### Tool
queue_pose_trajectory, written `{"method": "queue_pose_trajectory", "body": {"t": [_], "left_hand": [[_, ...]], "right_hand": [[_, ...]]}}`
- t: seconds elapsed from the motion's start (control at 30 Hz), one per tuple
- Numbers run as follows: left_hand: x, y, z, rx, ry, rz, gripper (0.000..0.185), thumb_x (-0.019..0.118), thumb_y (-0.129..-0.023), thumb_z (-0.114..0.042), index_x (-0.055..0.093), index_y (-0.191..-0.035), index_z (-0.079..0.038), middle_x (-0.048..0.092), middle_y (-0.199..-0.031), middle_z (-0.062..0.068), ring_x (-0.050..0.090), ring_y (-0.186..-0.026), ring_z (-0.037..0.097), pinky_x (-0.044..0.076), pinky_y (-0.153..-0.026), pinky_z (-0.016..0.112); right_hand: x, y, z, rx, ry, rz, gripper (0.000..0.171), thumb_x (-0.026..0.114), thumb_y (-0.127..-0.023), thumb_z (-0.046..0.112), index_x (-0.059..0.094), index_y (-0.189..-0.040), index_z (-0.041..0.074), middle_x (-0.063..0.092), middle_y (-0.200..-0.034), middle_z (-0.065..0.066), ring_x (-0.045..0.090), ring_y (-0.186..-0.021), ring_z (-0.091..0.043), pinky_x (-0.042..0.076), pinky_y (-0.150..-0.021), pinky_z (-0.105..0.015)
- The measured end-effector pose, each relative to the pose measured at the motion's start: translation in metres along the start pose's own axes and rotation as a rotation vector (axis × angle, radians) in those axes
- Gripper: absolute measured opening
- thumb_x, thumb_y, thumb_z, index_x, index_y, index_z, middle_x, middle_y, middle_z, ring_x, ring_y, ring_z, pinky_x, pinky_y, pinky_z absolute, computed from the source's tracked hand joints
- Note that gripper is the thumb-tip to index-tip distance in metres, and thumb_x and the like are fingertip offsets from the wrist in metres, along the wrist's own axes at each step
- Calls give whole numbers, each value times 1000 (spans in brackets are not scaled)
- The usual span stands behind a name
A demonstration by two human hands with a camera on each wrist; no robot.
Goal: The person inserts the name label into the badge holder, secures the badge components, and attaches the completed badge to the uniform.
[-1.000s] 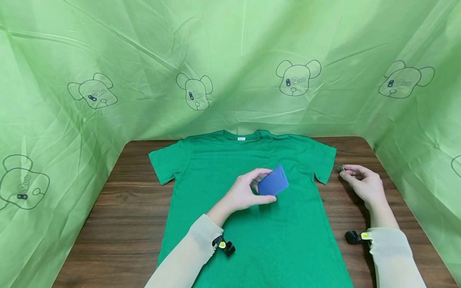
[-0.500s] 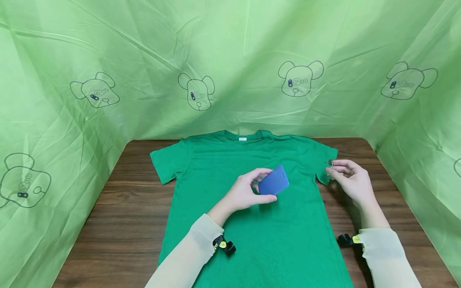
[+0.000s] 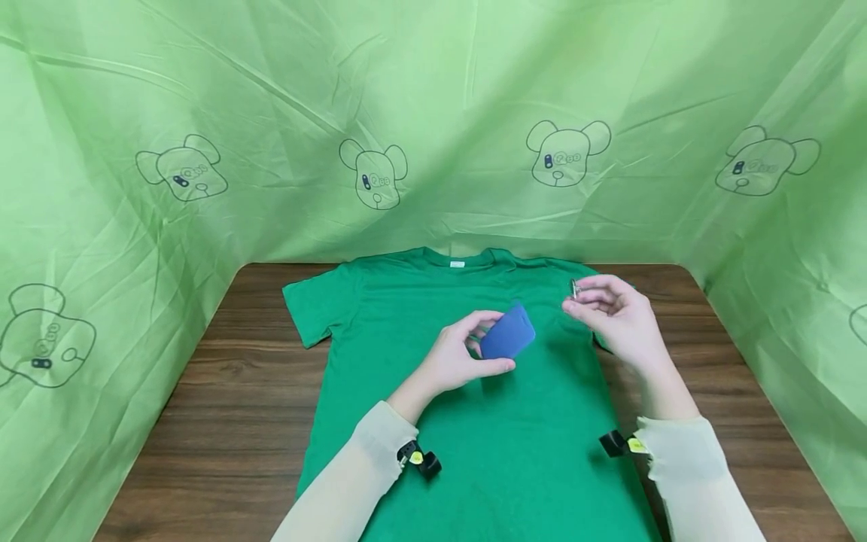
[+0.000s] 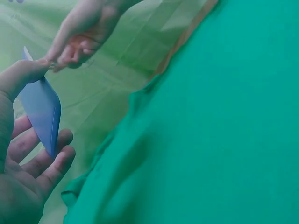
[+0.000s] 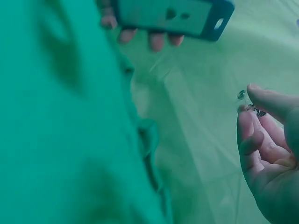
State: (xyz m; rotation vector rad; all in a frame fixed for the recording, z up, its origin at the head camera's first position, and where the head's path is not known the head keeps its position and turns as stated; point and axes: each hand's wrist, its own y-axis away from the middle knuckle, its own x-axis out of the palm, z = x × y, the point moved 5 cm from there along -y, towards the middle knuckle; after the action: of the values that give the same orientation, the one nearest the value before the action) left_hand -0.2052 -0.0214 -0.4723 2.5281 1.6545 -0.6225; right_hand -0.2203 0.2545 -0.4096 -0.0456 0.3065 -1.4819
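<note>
My left hand (image 3: 459, 355) holds a blue badge holder (image 3: 509, 333) between thumb and fingers, tilted above the shirt's chest. In the right wrist view the badge holder (image 5: 173, 17) turns a pale window that way, with a slot in one short end. Thumb and fingertips of my right hand (image 3: 616, 312) pinch a small metal clip (image 3: 574, 289) near the shirt's right-hand sleeve. Part of the clip (image 5: 241, 95) sticks out past the fingertips, apart from the badge holder; the rest is hidden. Below both hands a green T-shirt (image 3: 433, 421) lies spread out.
The T-shirt lies on a dark wood-grain table (image 3: 237, 391), its collar towards the far edge. Light green fabric (image 3: 447, 90) printed with bear outlines hangs behind and on both sides. Each wrist wears a small black camera (image 3: 428, 464).
My right hand has moved left with the clip, from beside the sleeve to over the shirt, nearer the badge holder. The left hand has barely shifted and still holds the badge holder.
</note>
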Motion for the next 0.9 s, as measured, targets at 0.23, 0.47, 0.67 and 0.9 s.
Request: {"method": "queue_pose_trajectory", "body": {"t": [0.23,0.47,0.67,0.9], "left_hand": [[-18,-2,-1,2,8,-69,74,95,-88,-34,62,-152,-23,71,-137,-4,64,-112,16,61,-89,37],[-35,-1,-1,20,36,-134,72,96,-86,-31,64,-150,-26,72,-135,-3,67,-112,18,61,-89,40],[-42,-2,-1,30,44,-141,73,96,-86,-29,63,-151,-25,71,-138,-3,67,-116,16,61,-89,38],[-44,0,-2,22,29,-124,74,95,-86,-29,62,-152,-25,70,-141,-3,66,-118,16,60,-90,38]], "right_hand": [[39,-16,24,-56,-118,47,31,80,-96,-7,72,-125,2,82,-102,2,79,-93,-11,59,-68,-21],[61,-18,27,-88,-120,60,33,82,-95,-5,70,-126,-7,82,-103,-1,80,-96,-14,62,-75,-22],[65,-17,19,-97,-110,61,36,81,-94,-9,65,-126,-15,83,-104,-2,80,-97,-14,63,-83,-24],[67,-21,13,-97,-150,86,33,80,-94,-11,66,-124,-15,83,-105,-1,80,-97,-14,63,-83,-24]]}}
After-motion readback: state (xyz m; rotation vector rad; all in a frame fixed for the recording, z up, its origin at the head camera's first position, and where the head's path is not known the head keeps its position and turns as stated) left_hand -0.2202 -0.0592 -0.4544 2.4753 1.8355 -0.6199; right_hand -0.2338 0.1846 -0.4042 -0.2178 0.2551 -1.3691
